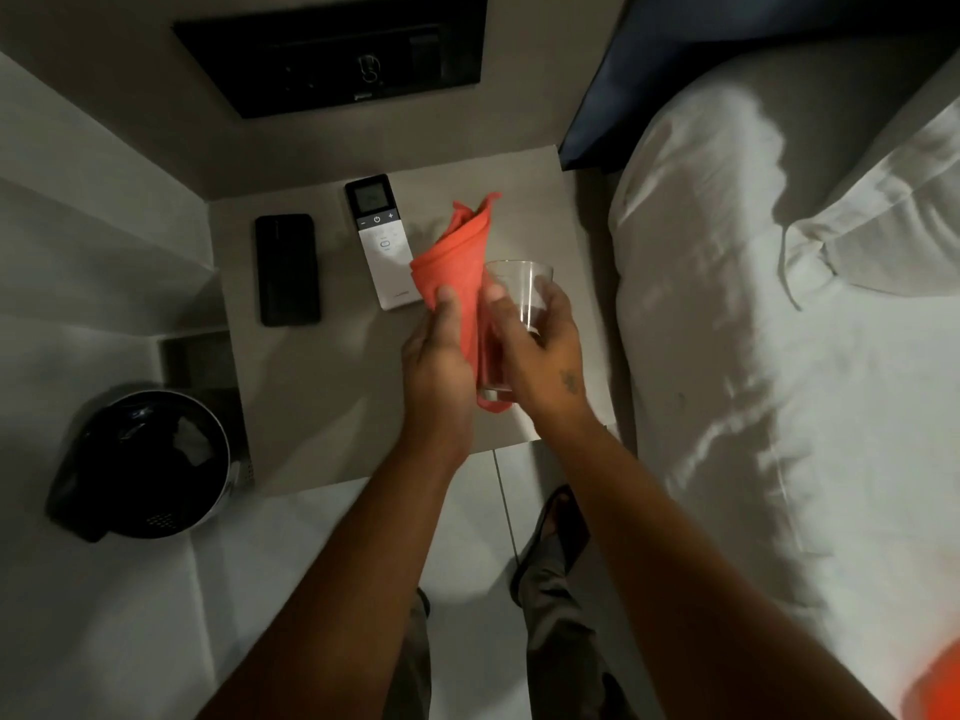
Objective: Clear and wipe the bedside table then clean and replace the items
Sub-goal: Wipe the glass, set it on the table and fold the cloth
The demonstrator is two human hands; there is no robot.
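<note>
My right hand [540,350] grips a clear drinking glass [519,298] above the beige bedside table [311,387]. My left hand [439,356] holds a folded red cloth [457,257] pressed against the glass's left side; the cloth's lower end shows under the glass base. On the table lie a black phone [287,270] at the left and a white remote [382,241] with a small screen beside it, partly behind the cloth.
A black bin [150,459] with a dark liner stands on the floor left of the table. The bed with white sheets [779,381] and a pillow [883,215] runs along the right. A dark wall panel [332,59] hangs behind. My feet stand on pale tiles.
</note>
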